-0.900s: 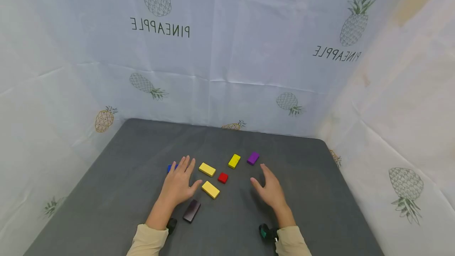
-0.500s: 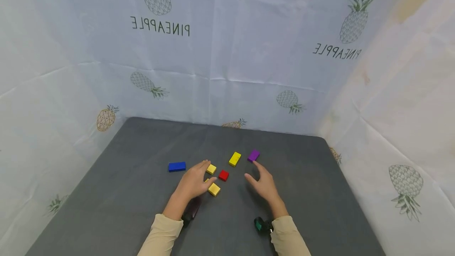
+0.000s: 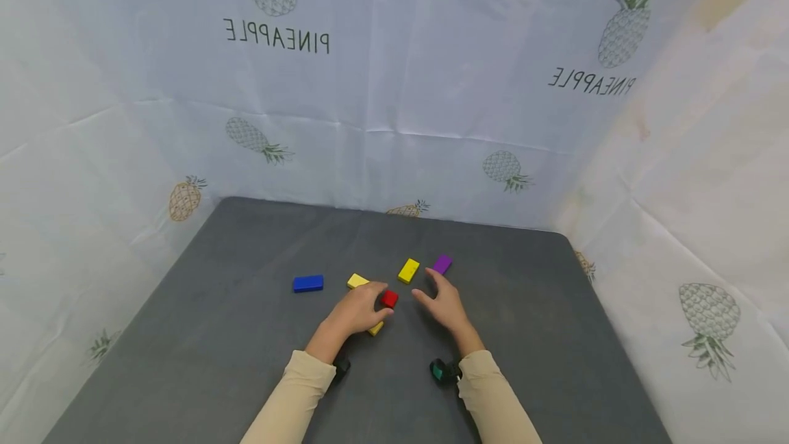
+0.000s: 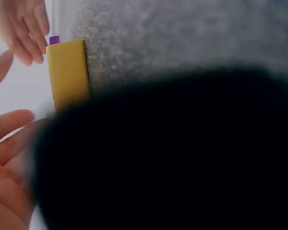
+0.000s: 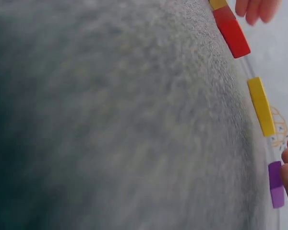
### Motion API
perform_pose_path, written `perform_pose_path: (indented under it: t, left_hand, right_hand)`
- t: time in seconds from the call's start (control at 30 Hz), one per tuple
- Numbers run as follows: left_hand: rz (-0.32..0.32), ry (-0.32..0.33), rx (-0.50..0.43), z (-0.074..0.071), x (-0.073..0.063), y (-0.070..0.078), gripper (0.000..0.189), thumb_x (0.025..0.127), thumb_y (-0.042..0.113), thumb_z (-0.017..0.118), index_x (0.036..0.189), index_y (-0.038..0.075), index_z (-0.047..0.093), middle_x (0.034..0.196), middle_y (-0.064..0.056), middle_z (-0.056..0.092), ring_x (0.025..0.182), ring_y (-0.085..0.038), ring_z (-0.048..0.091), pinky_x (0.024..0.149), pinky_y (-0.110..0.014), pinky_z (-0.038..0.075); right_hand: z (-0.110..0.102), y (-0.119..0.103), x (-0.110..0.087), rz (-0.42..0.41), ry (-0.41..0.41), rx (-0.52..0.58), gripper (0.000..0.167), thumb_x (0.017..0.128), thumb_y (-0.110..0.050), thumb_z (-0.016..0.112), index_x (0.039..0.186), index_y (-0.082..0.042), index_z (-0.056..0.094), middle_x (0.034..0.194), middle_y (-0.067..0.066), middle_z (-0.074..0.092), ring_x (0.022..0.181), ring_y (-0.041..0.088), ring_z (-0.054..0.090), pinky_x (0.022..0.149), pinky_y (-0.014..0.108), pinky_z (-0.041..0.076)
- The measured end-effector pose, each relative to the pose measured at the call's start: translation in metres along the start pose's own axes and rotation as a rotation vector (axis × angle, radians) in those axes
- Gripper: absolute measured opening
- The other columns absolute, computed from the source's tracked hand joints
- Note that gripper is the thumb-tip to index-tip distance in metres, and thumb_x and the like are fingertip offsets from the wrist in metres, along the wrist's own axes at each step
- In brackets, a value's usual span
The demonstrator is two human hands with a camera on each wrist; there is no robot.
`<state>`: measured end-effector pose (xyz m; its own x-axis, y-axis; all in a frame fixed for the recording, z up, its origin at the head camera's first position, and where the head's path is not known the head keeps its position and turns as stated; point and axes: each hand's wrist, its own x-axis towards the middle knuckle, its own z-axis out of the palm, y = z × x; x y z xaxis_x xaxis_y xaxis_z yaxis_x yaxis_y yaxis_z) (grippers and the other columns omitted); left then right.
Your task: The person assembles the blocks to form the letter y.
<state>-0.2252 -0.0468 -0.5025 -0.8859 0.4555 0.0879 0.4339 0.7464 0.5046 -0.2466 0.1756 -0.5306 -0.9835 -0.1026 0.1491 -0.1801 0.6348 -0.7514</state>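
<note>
In the head view my left hand (image 3: 357, 308) is over the table's middle, its thumb and fingers apart on either side of a small red block (image 3: 390, 299). The right wrist view shows left fingertips (image 5: 253, 10) near the red block (image 5: 233, 33), with a gap between. A pale yellow block (image 3: 375, 328) is partly covered by that hand; another pale yellow block (image 3: 357, 281) lies just beyond it. My right hand (image 3: 446, 303) has thumb and fingers spread, holding nothing, close to a purple block (image 3: 442, 264) and a bright yellow block (image 3: 409, 270).
A blue block (image 3: 308, 284) lies to the left on the dark grey table (image 3: 203, 334). White pineapple-print cloth (image 3: 394, 88) stands behind and along both sides. Black wrist devices (image 3: 444, 371) sit under the wrists.
My left hand has moved right, from beside the blue block to the red one, uncovering the blue block. My right hand has shifted slightly left. The dark block is now hidden under the left arm.
</note>
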Motion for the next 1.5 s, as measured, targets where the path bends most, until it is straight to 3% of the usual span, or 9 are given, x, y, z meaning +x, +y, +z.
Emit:
perform_pose_path:
  t: [0.2,0.6,0.77,0.97,1.27,1.5]
  left_hand:
    - [-0.031,-0.050,-0.019,0.006,0.005,-0.004,0.053,0.088,0.031,0.068,0.129,-0.001,0.056,0.126,-0.015,0.060,0.115,-0.028,0.058,0.097,-0.043,0.047]
    - [-0.003,-0.084,0.163,0.013,0.011,0.000,0.045,0.087,0.033,0.069,0.117,0.001,0.064,0.109,-0.010,0.063,0.083,-0.015,0.058,0.075,-0.030,0.050]
    - [0.030,-0.051,0.226,0.014,0.014,-0.001,0.035,0.084,0.033,0.072,0.102,0.003,0.069,0.096,-0.007,0.063,0.069,-0.010,0.050,0.064,-0.024,0.045]
    - [0.051,-0.001,0.253,0.015,0.015,0.001,0.031,0.080,0.031,0.076,0.094,0.004,0.069,0.087,-0.005,0.061,0.064,-0.010,0.049,0.061,-0.024,0.044]
    - [0.076,0.077,0.326,0.017,0.018,0.003,0.034,0.078,0.031,0.078,0.095,0.004,0.068,0.080,-0.004,0.059,0.067,-0.014,0.055,0.062,-0.026,0.047]
    - [0.035,0.080,0.263,0.019,0.020,0.005,0.035,0.078,0.029,0.078,0.098,0.003,0.066,0.082,-0.004,0.058,0.069,-0.013,0.053,0.064,-0.026,0.048]
  right_hand:
    - [0.010,0.002,0.009,-0.002,-0.029,0.002,0.067,0.087,-0.034,0.068,0.141,-0.004,0.044,0.141,0.018,0.047,0.129,0.036,0.045,0.105,0.052,0.037]
    - [0.027,0.001,0.019,0.011,-0.031,0.009,0.070,0.086,-0.030,0.070,0.142,0.001,0.040,0.142,0.022,0.044,0.131,0.039,0.042,0.106,0.054,0.034]
    - [0.029,0.003,0.022,0.027,-0.030,0.019,0.071,0.085,-0.026,0.070,0.143,0.001,0.038,0.144,0.021,0.042,0.133,0.038,0.039,0.108,0.054,0.032]
    - [0.032,0.005,0.027,0.022,-0.018,-0.004,0.067,0.086,-0.022,0.070,0.141,0.002,0.040,0.143,0.022,0.043,0.133,0.039,0.039,0.108,0.053,0.032]
    - [0.032,0.005,0.031,-0.015,0.013,-0.032,0.061,0.087,-0.021,0.069,0.138,0.002,0.045,0.140,0.022,0.046,0.130,0.039,0.043,0.107,0.053,0.034]
    - [0.033,0.007,0.033,-0.034,0.037,-0.046,0.058,0.087,-0.019,0.069,0.136,0.003,0.047,0.137,0.021,0.048,0.127,0.038,0.045,0.105,0.052,0.036]
